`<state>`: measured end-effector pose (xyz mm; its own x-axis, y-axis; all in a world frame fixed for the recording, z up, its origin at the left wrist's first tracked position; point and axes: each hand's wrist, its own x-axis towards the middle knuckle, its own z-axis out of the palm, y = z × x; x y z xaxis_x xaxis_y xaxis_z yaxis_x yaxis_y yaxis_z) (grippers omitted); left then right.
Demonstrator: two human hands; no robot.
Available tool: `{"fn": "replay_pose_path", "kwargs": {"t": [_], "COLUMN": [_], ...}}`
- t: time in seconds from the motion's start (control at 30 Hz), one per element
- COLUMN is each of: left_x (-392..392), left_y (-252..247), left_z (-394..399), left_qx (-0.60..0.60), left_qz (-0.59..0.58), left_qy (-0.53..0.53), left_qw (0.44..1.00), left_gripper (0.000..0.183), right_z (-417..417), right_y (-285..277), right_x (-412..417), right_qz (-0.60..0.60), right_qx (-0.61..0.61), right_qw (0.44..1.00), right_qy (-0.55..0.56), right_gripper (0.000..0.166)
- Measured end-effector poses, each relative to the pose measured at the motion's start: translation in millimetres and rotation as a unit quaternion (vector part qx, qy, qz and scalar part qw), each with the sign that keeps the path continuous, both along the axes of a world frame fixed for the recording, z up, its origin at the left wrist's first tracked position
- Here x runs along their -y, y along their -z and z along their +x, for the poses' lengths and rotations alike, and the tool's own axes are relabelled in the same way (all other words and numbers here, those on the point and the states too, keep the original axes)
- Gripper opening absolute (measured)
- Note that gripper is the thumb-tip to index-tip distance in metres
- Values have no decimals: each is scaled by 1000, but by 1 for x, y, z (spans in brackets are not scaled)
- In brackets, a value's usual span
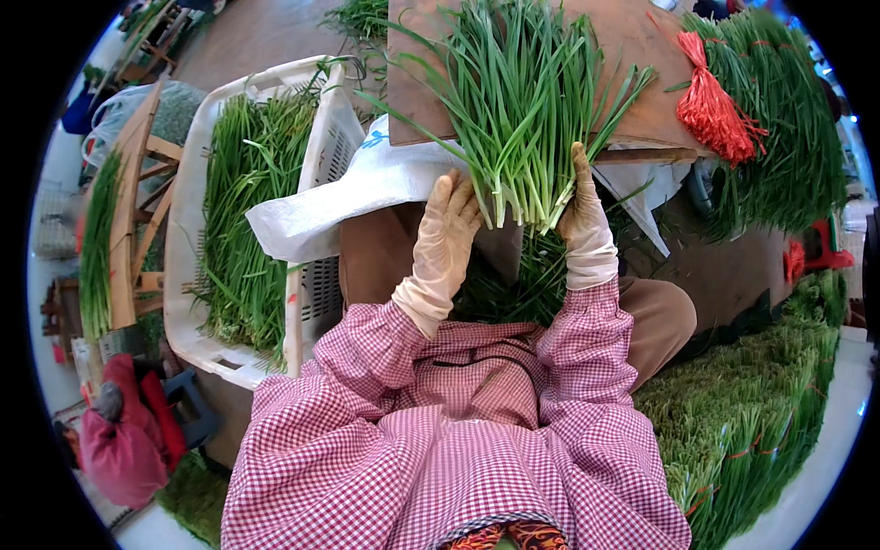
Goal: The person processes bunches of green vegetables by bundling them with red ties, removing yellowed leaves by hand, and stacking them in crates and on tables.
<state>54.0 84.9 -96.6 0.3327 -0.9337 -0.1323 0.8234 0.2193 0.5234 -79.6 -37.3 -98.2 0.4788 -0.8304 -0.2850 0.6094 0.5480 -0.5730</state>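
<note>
A loose bunch of Chinese chives (526,117) lies fanned over the brown wooden board (426,82), its pale cut ends hanging past the front edge towards me. Both my hands wear thin, stained whitish gloves. At the left of the stem ends is my left hand (448,237), flat and not closed around them. My right hand (586,213) stands upright against the right side, fingers extended, touching the outermost stems. Part of its thumb side is hidden by the stems.
A white plastic crate (237,368) of chives stands at my left, beside a white woven sack (309,213). Red ties (708,103) hang at the board's right near bundled chives (784,130). More bundles (749,392) lie low right. Another person (120,440) is at far left.
</note>
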Motion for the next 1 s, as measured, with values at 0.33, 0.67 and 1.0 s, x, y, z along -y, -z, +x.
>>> {"fn": "replay_pose_path", "kwargs": {"t": [0.33,0.67,1.0], "left_x": [50,18,34], "left_y": [-39,-1,-16], "left_z": [7,-3,25], "left_qx": [144,-123,27], "left_qz": [59,70,56], "left_qy": [114,103,153], "left_qw": [981,985,986], "left_gripper": [32,26,39], "right_z": [16,-38,-32], "right_y": [-42,-12,-30], "right_x": [-13,-32,-7], "right_qz": [-272,-48,-24], "right_qx": [-332,-208,-164], "right_qw": [899,977,985], "right_qy": [-81,-26,-46], "right_gripper": [37,20,37]}}
